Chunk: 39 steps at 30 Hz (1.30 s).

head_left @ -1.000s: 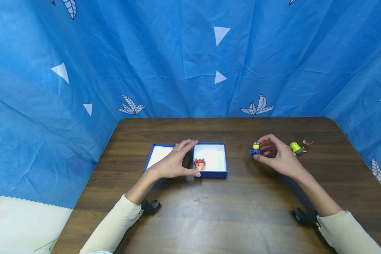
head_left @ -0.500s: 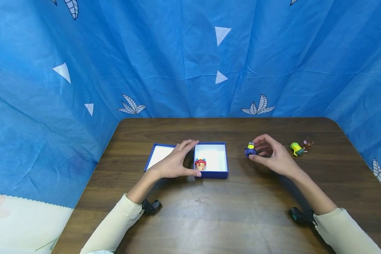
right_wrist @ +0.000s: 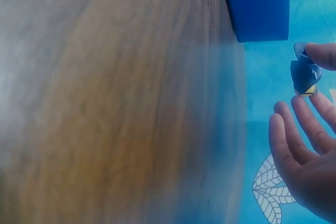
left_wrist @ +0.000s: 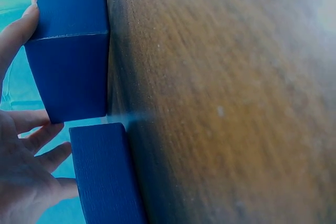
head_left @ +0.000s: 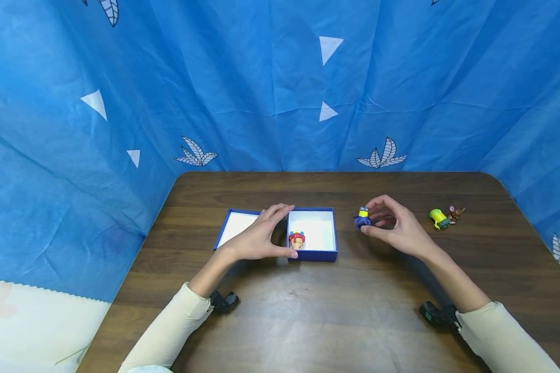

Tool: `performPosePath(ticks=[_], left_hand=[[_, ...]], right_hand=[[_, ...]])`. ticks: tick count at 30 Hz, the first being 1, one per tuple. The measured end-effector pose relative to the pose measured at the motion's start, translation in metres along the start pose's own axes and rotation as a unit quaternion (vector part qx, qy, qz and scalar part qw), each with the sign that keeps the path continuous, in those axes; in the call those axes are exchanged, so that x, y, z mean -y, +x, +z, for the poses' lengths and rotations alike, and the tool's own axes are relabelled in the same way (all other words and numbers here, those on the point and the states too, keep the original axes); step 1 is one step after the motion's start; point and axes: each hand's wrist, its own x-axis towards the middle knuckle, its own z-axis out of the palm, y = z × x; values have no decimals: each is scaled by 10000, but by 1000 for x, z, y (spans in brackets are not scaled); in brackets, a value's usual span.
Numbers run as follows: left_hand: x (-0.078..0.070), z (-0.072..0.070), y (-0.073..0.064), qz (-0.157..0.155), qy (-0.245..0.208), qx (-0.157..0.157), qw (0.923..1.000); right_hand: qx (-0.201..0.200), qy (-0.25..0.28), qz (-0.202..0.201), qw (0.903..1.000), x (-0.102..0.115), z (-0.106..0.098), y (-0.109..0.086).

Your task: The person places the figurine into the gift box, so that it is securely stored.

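Though yellow-topped, the figurine (head_left: 361, 221) looks purple.

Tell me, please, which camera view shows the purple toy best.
The head view, because the purple toy shows its yellow head and body there, in the right hand. The right wrist view shows it mostly dark, with a small yellow patch; the left wrist view does not show it.

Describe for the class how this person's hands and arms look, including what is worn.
The left hand and right hand are ungloved. The left sleeve and right sleeve are plain cream and end before the hands. A left black device and right black device sit by the wrists, the right one showing a greenish patch.
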Motion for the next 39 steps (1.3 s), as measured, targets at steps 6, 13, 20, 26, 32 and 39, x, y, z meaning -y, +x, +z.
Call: performPosePath(ticks=[6,13,20,26,32,39], left_hand=[[0,1,0,-43,-17,8,10000],[1,2,0,-57,-45,0,10000],[1,1,-1,-107,-44,29,9999],[2,1,0,-59,-19,14,10000],[2,1,1,-19,-15,-17,10000],[1,1,1,-4,-33,-71,10000]], right_hand=[[55,129,-151,9998,5,5,3],[45,275,-253,9993,12,11,7],[109,304,-363,9988,19,14,12],[212,327,-373,9985,25,17,16],[220,343,-422,9983,32,23,19],[244,306,-544,9978,39,33,22]])
